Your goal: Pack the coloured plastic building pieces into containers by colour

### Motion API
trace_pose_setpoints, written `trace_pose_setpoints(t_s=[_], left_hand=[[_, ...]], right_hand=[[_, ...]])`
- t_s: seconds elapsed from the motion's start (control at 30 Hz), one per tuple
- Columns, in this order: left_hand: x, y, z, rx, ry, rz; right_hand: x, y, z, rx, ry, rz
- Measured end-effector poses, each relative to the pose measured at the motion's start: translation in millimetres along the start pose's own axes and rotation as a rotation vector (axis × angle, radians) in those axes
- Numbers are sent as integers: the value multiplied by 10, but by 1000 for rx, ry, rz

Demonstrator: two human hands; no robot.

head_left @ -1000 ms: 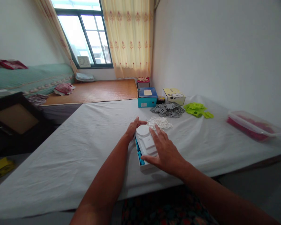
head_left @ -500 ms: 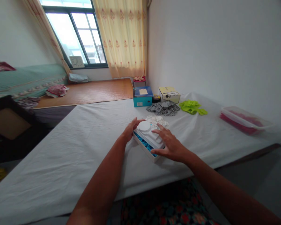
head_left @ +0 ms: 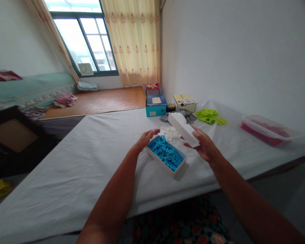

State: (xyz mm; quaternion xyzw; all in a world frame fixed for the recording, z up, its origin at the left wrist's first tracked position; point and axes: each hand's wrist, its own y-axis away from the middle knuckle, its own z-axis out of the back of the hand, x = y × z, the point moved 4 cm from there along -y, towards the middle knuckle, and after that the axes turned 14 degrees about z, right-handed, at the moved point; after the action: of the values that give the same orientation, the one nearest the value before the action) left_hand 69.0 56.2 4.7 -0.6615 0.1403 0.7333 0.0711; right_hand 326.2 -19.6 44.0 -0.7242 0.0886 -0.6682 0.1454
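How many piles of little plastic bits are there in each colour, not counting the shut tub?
Blue pieces, in the white box by the left hand: 1
White pieces: 1
Grey pieces: 1
Green pieces: 1
Total: 4 piles. The right hand holds the lid.

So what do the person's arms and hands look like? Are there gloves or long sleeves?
No gloves and no sleeves show. The bare left hand and bare right hand are uncovered. The left forearm and right forearm stay bare down to the picture's bottom edge. I can make out no watch, bracelet, ring or marking.
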Motion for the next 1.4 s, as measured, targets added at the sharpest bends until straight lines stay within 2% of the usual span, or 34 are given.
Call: trace_pose_setpoints(t_s=[0.07,0.17,0.23,0.37,0.5,0.63,0.73,0.83,0.93,1.03,1.13,1.23,1.4], left_hand=[[-33,-31,-62,51,-85,-32],[-82,-26,-129,135,-199,-92],[-124,17,-106,121,-204,-128],[-190,120,27,11,-64,-132],[-239,159,137,-82,187,-177],[-240,155,184,-97,347,-169],[-219,171,172,-98,248,-126],[-171,179,86,-42,-13,-53],[-136,161,35,6,-166,-62],[-104,123,142,-112,-72,-79],[-22,98,256,-213,43,-10],[63,78,238,-173,114,52],[172,9,74,-42,237,153]], right_hand=[[-31,15,7,-15,-58,-23],[-88,51,-42,-7,-33,-29],[-121,68,-71,12,-6,-25],[-150,75,-65,14,10,-12],[-134,65,-23,-49,-29,24],[-103,53,18,-97,-10,83],[-92,62,22,-92,2,98],[-67,102,-27,-38,42,102],[12,194,-146,49,243,163],[106,336,-348,157,586,300],[118,464,-567,252,904,434],[38,509,-698,318,1106,457],[-27,494,-768,370,1204,439]])
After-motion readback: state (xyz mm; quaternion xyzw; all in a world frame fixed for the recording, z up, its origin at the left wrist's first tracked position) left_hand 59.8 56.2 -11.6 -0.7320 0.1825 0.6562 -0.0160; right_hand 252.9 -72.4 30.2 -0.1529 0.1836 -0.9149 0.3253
